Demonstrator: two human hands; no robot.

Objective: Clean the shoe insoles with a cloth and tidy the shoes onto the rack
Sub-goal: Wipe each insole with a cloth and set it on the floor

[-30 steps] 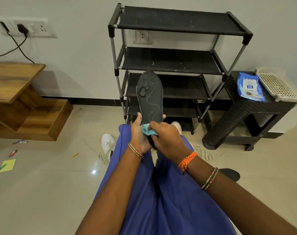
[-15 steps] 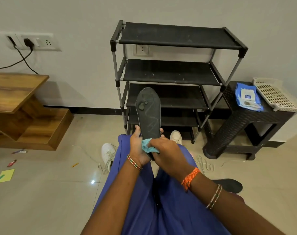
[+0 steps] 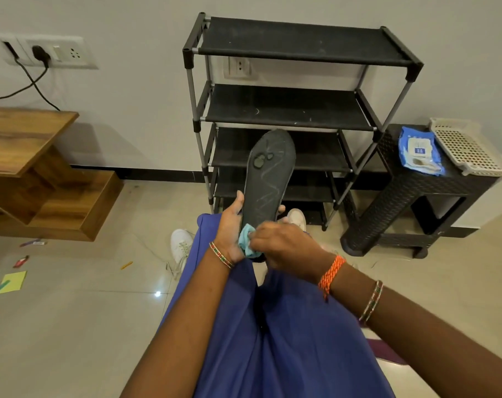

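Insole (image 3: 268,179), dark, flat, matte with pale scuff lines, is held upright over the lap, gripped at its lower part by the left hand (image 3: 229,228). A crumpled light-blue cloth (image 3: 245,239) is pinched by the right hand (image 3: 284,248) and pressed at the heel end. Wiping is judged under way, not finished. White shoes (image 3: 181,244) are seen on the glossy tiled floor; the black metal-framed rack (image 3: 287,110) shows no shoes, so tidying is judged left.
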